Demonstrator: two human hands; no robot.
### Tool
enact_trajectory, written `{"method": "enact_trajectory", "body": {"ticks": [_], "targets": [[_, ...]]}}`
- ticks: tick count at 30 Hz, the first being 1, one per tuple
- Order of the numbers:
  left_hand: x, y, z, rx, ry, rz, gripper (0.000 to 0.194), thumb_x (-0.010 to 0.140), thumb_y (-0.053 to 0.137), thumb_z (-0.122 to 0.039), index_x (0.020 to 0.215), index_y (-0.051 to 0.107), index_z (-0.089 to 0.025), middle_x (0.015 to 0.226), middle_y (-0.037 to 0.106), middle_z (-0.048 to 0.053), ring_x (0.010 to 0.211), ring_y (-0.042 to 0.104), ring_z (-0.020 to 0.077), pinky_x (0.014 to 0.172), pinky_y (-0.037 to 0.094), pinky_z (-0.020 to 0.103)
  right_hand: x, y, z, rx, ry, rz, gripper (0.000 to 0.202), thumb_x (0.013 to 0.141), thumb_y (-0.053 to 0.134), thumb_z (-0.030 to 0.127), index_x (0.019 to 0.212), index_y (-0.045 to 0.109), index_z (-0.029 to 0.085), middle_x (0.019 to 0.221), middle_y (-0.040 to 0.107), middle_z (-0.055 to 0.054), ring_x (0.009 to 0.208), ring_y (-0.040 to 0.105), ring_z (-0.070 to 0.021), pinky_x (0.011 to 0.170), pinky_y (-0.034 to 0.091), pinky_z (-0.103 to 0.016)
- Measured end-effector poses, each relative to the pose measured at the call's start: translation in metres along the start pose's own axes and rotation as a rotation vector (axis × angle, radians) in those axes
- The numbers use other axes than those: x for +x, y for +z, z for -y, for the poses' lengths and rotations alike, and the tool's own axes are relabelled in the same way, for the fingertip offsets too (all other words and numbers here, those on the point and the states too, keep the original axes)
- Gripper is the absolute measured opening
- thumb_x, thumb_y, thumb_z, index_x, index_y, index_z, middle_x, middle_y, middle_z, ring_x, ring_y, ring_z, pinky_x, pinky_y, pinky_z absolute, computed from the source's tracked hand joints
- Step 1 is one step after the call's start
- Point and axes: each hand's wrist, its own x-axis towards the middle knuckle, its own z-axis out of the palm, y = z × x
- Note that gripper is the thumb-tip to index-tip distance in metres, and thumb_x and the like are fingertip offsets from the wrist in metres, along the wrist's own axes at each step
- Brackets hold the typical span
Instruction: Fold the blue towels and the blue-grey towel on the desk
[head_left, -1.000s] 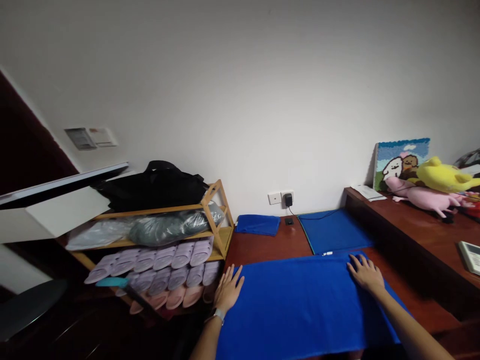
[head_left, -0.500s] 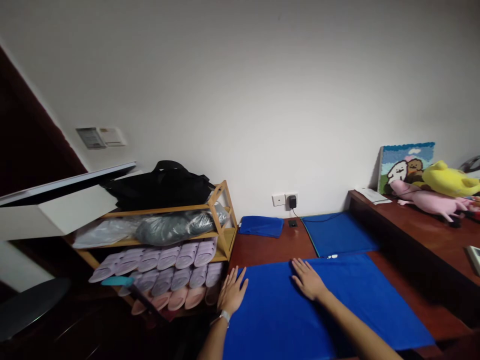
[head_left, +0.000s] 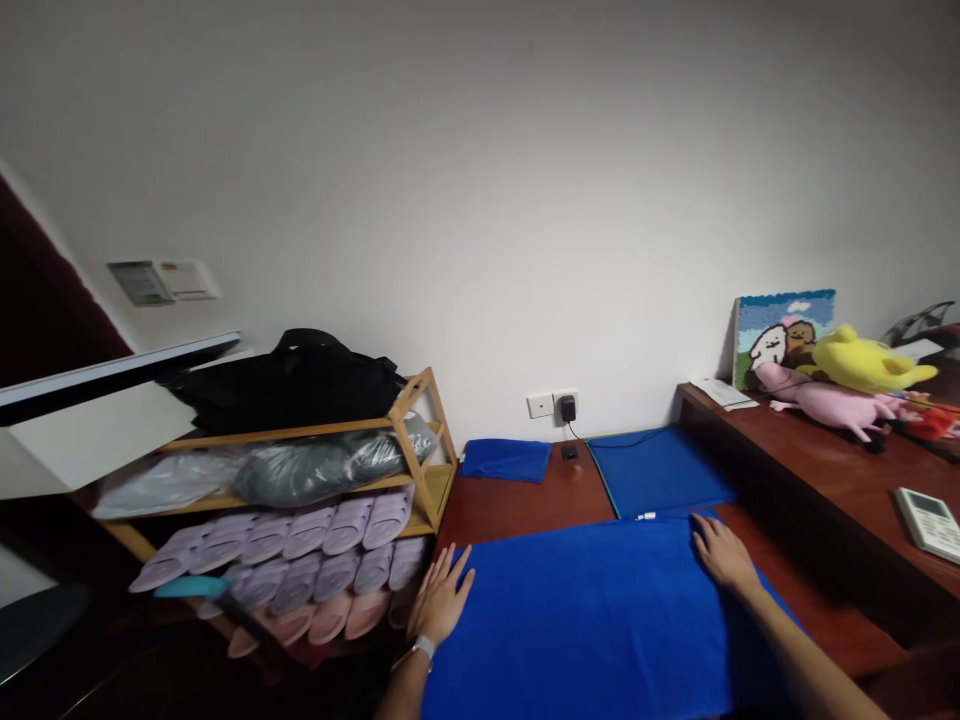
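- The blue cloth (head_left: 592, 620) lies spread over the tabletop (head_left: 510, 510), lower centre of the frame.
- My left hand (head_left: 439, 605) rests on its left edge, fingers splayed wide, gripping nothing.
- My right hand (head_left: 726, 555) touches its top-right corner, fingers open, slightly parted.

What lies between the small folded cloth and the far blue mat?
The head view shows a black fitting, a thin cable near the wall and bare wooden tabletop between the folded cloth and blue mat.

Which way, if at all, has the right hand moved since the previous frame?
Yes, rightward: the right hand lies farther right of the black plug.
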Motion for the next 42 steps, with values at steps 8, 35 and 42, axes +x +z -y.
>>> {"method": "enact_trajectory", "body": {"ticks": [8, 35, 42], "targets": [[0.002, -0.010, -0.003, 0.041, -0.019, 0.084, 0.061, 0.107, 0.035, -0.054, 0.163, 0.037, -0.030, 0.173, 0.032, 0.007, 0.160, 0.028, 0.0250, 0.129, 0.026, 0.047, 0.001, 0.005, -0.033, -0.049, 0.108, 0.090, 0.069, 0.099, 0.025, 0.049, 0.160, 0.045, 0.024, 0.166, 0.046, -0.009, 0.154, 0.037, -0.0313, 0.124, 0.030, -0.054], [-0.003, -0.001, -0.001, -0.011, -0.004, 0.013, 0.059, 0.107, 0.036, -0.054, 0.161, 0.041, -0.033, 0.172, 0.035, 0.005, 0.160, 0.029, 0.0258, 0.129, 0.027, 0.048, -0.001, 0.013, -0.021, -0.017, -0.015, 0.165, 0.071, 0.101, 0.021, 0.051, 0.162, 0.042, 0.022, 0.170, 0.036, -0.006, 0.159, 0.029, -0.0280, 0.128, 0.026, -0.052], [-0.001, -0.005, -0.001, -0.009, -0.008, 0.056, 0.061, 0.107, 0.033, -0.057, 0.163, 0.038, -0.033, 0.173, 0.032, 0.005, 0.160, 0.028, 0.0259, 0.129, 0.025, 0.048, 0.002, 0.015, -0.058, -0.115, 0.079, 0.199, 0.072, 0.099, 0.022, 0.048, 0.166, 0.033, 0.022, 0.173, 0.030, -0.003, 0.159, 0.028, -0.0265, 0.127, 0.027, -0.052]]}}
